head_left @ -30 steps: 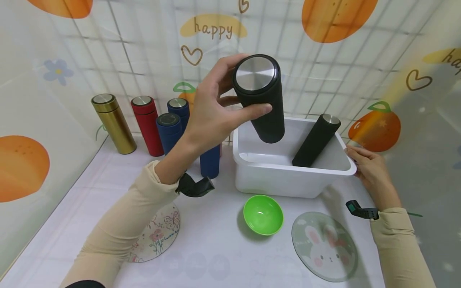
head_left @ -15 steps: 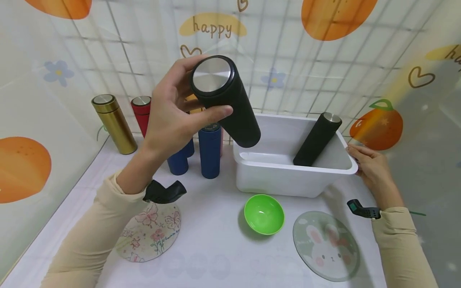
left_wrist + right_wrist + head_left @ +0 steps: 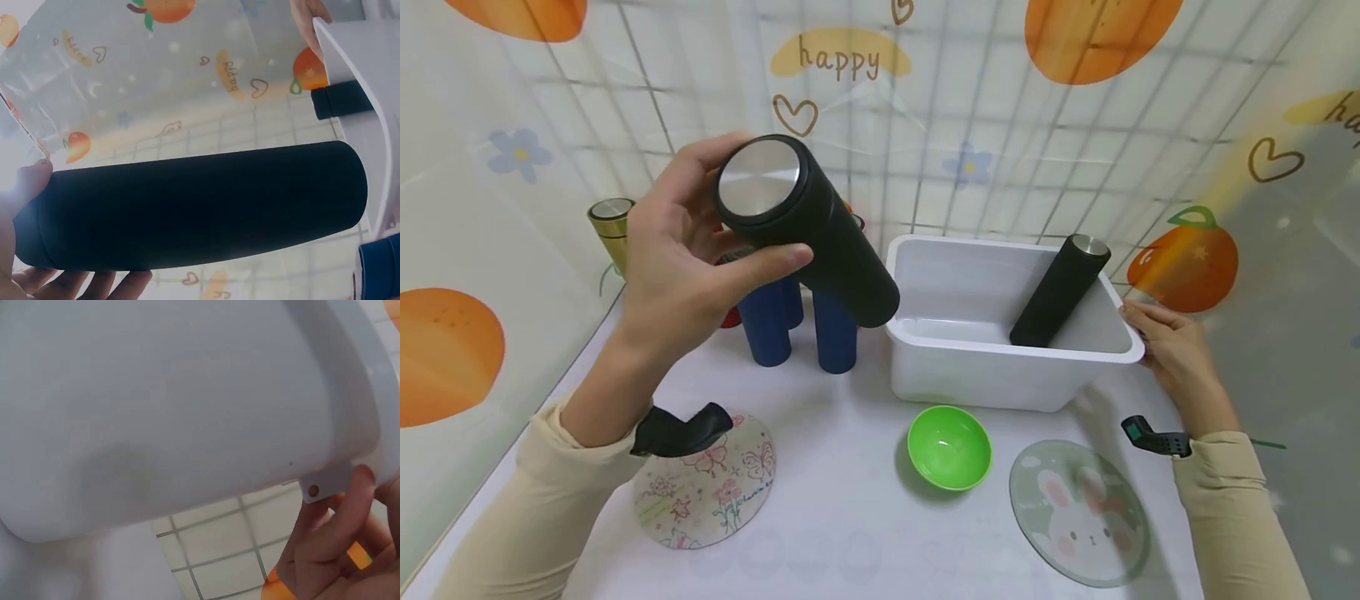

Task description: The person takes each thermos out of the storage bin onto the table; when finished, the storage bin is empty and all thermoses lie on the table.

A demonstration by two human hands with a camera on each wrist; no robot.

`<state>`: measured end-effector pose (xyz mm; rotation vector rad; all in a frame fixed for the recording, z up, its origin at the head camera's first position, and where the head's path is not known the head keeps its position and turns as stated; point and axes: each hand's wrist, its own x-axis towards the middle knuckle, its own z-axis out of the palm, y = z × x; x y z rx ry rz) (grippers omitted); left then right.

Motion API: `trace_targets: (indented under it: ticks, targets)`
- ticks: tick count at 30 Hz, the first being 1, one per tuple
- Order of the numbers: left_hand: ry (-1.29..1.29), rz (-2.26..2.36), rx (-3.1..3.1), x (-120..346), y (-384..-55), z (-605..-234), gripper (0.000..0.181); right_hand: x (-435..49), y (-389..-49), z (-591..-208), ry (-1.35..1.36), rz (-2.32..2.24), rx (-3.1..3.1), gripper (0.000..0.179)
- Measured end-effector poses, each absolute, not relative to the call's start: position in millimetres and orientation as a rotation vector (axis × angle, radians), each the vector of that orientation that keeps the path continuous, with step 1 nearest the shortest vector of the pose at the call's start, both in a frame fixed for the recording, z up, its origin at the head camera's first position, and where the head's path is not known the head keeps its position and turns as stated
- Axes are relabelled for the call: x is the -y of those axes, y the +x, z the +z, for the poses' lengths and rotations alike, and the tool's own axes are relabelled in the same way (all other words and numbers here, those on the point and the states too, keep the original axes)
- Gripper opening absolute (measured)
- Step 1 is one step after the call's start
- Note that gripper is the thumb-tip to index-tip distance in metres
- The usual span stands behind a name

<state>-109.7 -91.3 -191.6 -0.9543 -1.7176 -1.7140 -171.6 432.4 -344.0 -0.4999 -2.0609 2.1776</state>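
A black thermos flask with a brushed silver lid is held tilted in the air by my left hand, fingers and thumb wrapped around its lid end. In the left wrist view the black thermos lies across the picture, its base toward the white bin. My right hand grips the rim of the white plastic bin at its right end; the right wrist view shows the fingers pinching the rim's edge. Inside the bin leans another black thermos with a silver lid.
Behind my left hand stand several blue thermoses, a mostly hidden red one and a gold one. A green bowl sits before the bin. Round mats lie either side: a floral one and a bunny one.
My left hand has carried the black thermos leftward and slightly down, from over the bin to in front of the standing thermoses, tilting it more. My right hand stays at the bin's rim.
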Motion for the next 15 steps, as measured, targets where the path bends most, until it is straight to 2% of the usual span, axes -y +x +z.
trace_targets:
  ticks: [3,15]
  targets:
    - [-0.923,-1.735,1.723,98.8,-106.3,-194.7,0.066,-432.5,-172.4,-343.8,-0.510,2.175,2.059,0.033]
    - [-0.872,-1.783,1.721,128.9,-98.9,-216.4,0.068,-432.0,-172.6,-344.8,-0.539,2.153,2.083,0.049]
